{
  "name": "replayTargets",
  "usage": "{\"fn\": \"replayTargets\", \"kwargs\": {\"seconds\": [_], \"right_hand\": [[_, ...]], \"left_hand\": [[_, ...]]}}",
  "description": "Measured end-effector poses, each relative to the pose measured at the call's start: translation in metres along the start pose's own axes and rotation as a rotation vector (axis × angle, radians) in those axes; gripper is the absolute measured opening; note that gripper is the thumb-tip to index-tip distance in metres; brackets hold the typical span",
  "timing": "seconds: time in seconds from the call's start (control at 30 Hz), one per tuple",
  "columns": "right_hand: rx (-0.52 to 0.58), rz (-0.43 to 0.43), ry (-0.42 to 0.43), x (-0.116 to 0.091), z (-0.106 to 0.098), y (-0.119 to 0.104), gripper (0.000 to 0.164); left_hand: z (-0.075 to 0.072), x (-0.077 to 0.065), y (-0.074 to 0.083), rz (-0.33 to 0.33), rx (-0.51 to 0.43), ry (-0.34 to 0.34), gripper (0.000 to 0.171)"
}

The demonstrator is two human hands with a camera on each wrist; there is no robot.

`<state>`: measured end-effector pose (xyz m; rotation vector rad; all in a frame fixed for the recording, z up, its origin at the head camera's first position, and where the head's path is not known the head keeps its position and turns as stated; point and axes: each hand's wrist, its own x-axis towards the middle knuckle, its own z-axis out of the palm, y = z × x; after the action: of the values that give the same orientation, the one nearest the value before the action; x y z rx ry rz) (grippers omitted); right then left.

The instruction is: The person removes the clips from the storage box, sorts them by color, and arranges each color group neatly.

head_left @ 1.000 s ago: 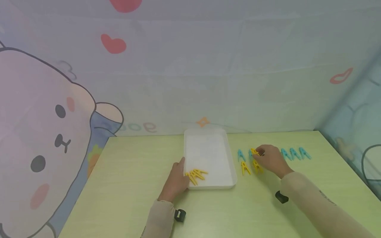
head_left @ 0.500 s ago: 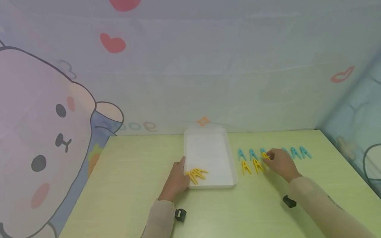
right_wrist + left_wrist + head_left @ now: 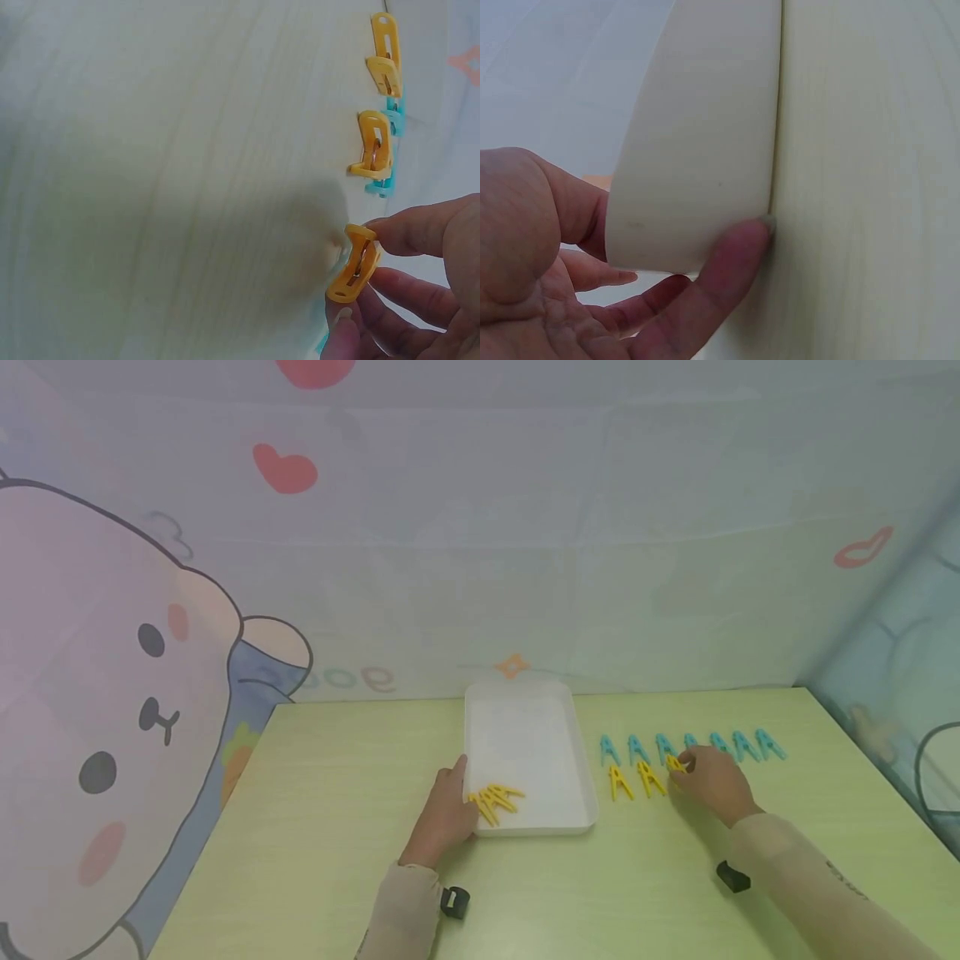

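Observation:
My right hand (image 3: 716,783) pinches a yellow clothespin (image 3: 355,264) between thumb and fingers, at the right end of a row with two other yellow clothespins (image 3: 648,778). Behind that row, several turquoise clothespins (image 3: 636,749) lie side by side; my right hand partly covers some. My left hand (image 3: 447,814) grips the near left corner of a white tray (image 3: 528,739), thumb on its outer wall in the left wrist view. Inside the tray, by that corner, several yellow clothespins (image 3: 497,797) lie in a bunch.
The pale wooden table (image 3: 337,777) meets a printed cloth backdrop (image 3: 420,527) at its far edge. A second cloth (image 3: 900,652) hangs along the right side. Dark cable (image 3: 917,777) curves near the right edge.
My right hand has moved right and a little nearer with the yellow clothespin, from over the turquoise row to the yellow row's end. My left hand stays at the tray corner.

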<state>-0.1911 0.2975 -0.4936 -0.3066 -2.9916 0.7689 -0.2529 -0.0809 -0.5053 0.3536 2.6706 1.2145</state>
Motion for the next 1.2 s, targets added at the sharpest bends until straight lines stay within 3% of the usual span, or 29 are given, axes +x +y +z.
{"fn": "replayTargets", "kwargs": {"seconds": [0.83,1.2], "right_hand": [[-0.012,0.016,-0.006,0.000,-0.002,-0.002,0.040],[0.074,-0.009,0.032,0.005,-0.014,-0.010,0.043]], "left_hand": [[0.001,0.001,-0.001,-0.006,0.010,0.003,0.074],[0.002,0.003,-0.002,0.001,0.015,0.002,0.075]]}}
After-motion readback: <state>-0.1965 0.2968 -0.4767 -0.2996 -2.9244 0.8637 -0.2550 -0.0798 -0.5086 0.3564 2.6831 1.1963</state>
